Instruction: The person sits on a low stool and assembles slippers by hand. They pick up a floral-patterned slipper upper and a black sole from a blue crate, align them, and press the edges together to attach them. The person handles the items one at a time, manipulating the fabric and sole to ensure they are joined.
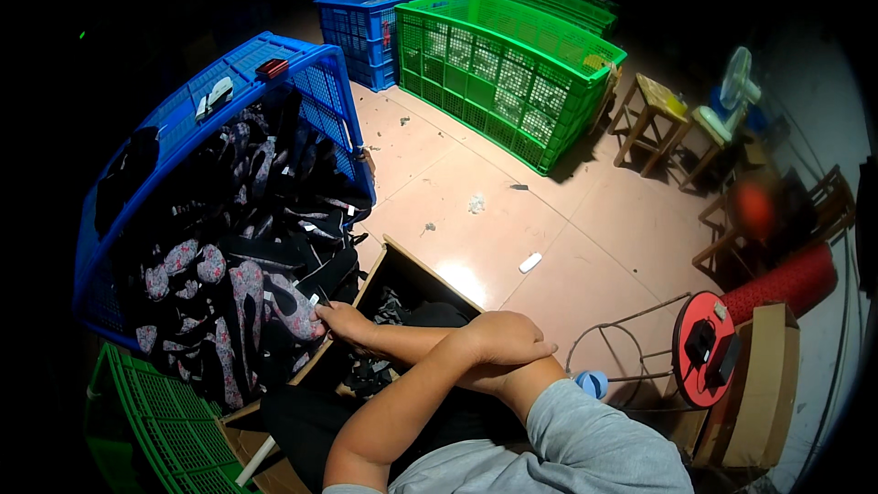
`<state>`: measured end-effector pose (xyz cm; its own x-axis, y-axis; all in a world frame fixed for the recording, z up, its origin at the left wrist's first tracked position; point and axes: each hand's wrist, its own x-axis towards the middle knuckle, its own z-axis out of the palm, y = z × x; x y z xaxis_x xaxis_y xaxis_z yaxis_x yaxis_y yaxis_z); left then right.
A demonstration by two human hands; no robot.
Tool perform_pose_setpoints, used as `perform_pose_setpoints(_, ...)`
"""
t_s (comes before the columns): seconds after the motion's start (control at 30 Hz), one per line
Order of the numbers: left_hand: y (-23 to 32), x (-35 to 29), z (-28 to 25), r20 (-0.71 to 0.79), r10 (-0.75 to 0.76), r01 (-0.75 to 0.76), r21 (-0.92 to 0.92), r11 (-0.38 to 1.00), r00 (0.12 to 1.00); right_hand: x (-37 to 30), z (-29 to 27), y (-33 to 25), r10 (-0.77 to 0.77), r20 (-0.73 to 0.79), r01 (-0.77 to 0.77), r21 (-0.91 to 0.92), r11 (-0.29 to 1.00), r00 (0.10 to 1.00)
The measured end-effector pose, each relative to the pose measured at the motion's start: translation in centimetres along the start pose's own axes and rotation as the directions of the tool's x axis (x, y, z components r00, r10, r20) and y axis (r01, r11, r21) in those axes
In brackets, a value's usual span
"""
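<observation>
Tiled floor is spreading right of the blue crate, green crate beyond; my right hand is pinching a floral fabric piece, left hand's grip unclear.

Across the tiled floor, a long green crate stands right beside a blue crate. To the right I see a wooden stool and a pale fan. Nearer, a red-topped metal stool carries black devices, just beside a cardboard box and near a red roll. A small white object lies on the tiles.
</observation>
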<state>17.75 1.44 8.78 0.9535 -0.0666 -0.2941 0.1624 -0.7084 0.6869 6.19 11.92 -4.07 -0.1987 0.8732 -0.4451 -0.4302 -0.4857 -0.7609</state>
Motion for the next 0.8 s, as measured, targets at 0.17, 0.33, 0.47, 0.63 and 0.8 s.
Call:
perform_pose_setpoints(0.17, 0.7, -0.2, 0.7, -0.082, -0.028, 0.029, 0.018, 0.999, 0.996, 0.1, 0.1, 0.2, 0.006, -0.002, -0.006, -0.008, 1.000, 1.000)
perform_pose_setpoints(0.33, 1.3, -0.8, 1.3, -0.267, -0.022, 0.032, 0.032, 0.999, 0.963, 0.0, 0.2, 0.3, 0.009, 0.003, -0.009, -0.007, 1.000, 1.000)
perform_pose_setpoints(0.47, 0.9, -0.6, 2.6, -0.417, 0.034, -0.015, 0.050, 0.999, 0.908, -0.1, 0.3, 0.3, 0.010, 0.005, -0.010, -0.010, 1.000, 1.000)
perform_pose_setpoints(0.63, 1.1, -0.6, 3.0, -0.460, 0.032, 0.001, 0.072, 0.997, 0.887, -0.2, 0.4, 0.4, 0.010, 0.011, -0.010, -0.010, 1.000, 1.000)
perform_pose_setpoints(0.8, 1.2, -0.7, 2.7, -0.420, 0.018, 0.022, 0.090, 0.996, 0.907, -0.2, 0.6, 0.5, 0.007, 0.015, -0.007, -0.017, 1.000, 1.000)
